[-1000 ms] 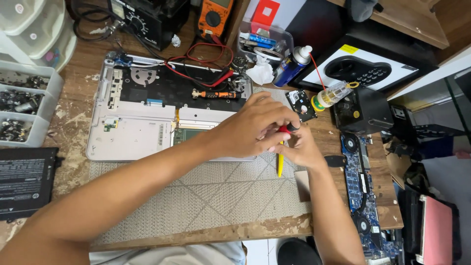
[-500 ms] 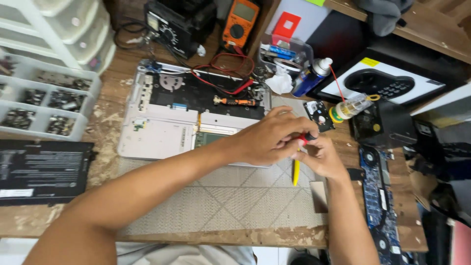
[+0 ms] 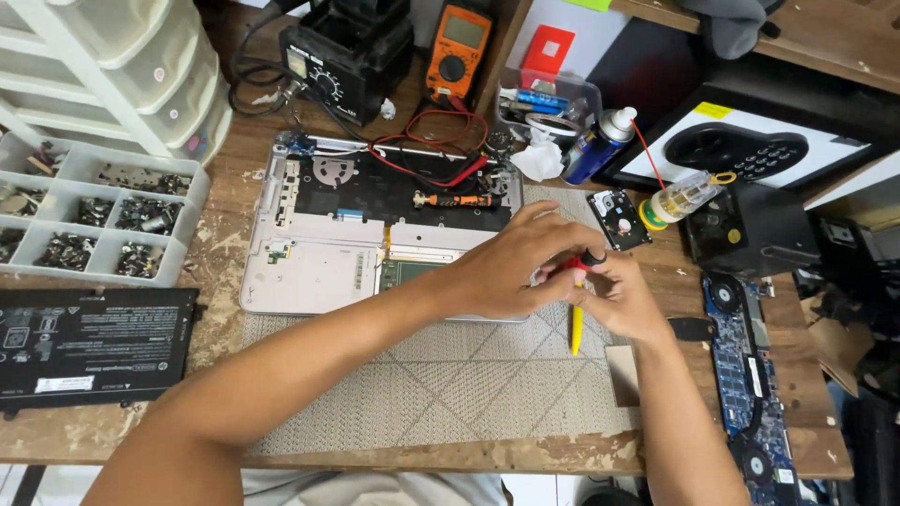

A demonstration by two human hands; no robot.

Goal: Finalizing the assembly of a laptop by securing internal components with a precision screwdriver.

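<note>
Both hands meet over the lower right corner of an opened silver laptop shell (image 3: 309, 272) lying on a grey woven mat (image 3: 441, 384). My left hand (image 3: 511, 267) curls around the red and black top of a yellow-handled tool (image 3: 577, 323). My right hand (image 3: 623, 295) grips the same tool from the right side. The tool's yellow part hangs down between the hands. What lies under the fingers is hidden. A small orange and black screwdriver (image 3: 455, 200) rests inside the shell.
A compartment tray of screws (image 3: 94, 220) and white drawers (image 3: 112, 66) stand left, a black battery pack (image 3: 89, 347) below them. At the back are a soldering station (image 3: 347, 56), an orange multimeter (image 3: 459, 47) and a spray can (image 3: 600, 145). A blue circuit board (image 3: 750, 365) lies right.
The view has shifted so the bench sits further right and lower in frame. Both hands stay closed on the yellow tool at the shell's corner.
</note>
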